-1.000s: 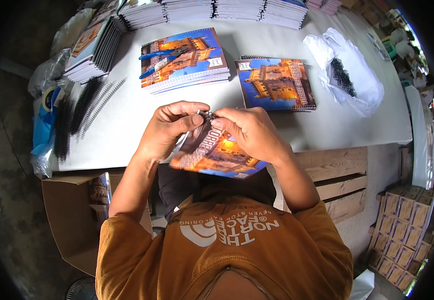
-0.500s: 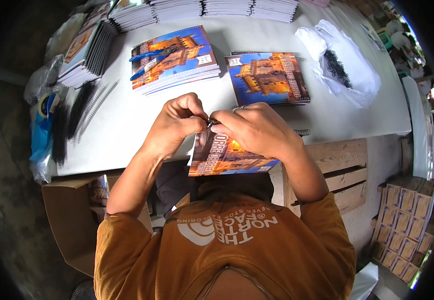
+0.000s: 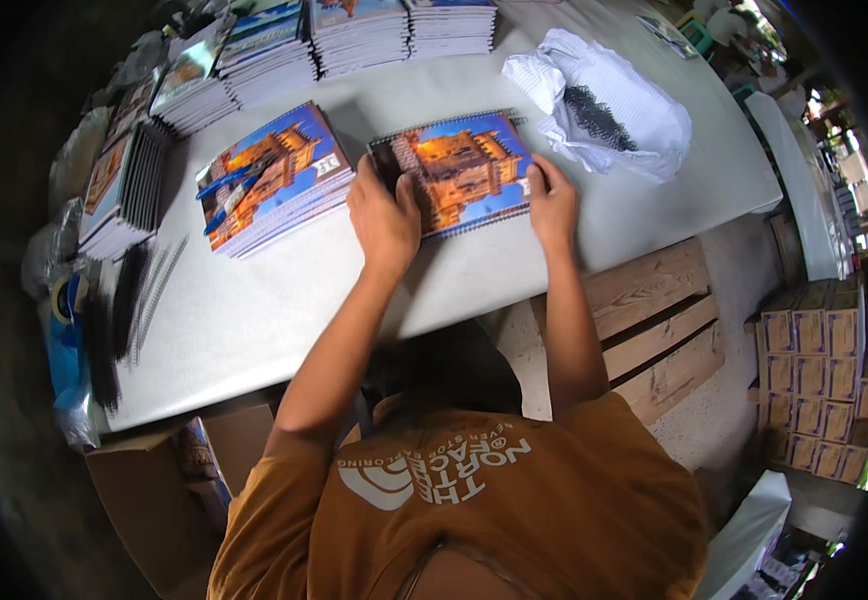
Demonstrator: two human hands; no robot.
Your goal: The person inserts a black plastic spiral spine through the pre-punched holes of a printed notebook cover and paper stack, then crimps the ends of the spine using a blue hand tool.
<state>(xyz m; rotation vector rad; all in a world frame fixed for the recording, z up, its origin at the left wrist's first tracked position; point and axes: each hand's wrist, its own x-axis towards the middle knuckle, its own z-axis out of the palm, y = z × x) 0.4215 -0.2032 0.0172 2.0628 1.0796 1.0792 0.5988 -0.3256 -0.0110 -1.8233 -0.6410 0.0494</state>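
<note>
A spiral notebook (image 3: 469,175) with a castle picture in orange and blue on its cover lies at the middle of the table, on top of the finished-looking stack of like notebooks. My left hand (image 3: 386,218) grips its left edge, thumb over the cover. At the opposite edge my right hand (image 3: 554,200) holds it, with the thumb on the cover's side and the fingers partly hidden. Dark coil binding runs along the notebook's edges nearest and farthest from me. To the left sits a pile of castle-covered booklets (image 3: 289,190) bearing a blue-handled tool (image 3: 234,188), apparently pliers.
Black plastic coils (image 3: 132,300) lie at the table's left, beside a tape roll (image 3: 72,295). A white bag (image 3: 644,130) holds more coils (image 3: 596,118). Several notebook stacks (image 3: 359,40) line the back. Below are a cardboard box (image 3: 144,490) and a wooden crate (image 3: 654,300).
Both hands have let go of the coil end they were pinching and moved forward. The notebook from near my lap is now on the stack, turned round, held at both sides. The view has shifted.
</note>
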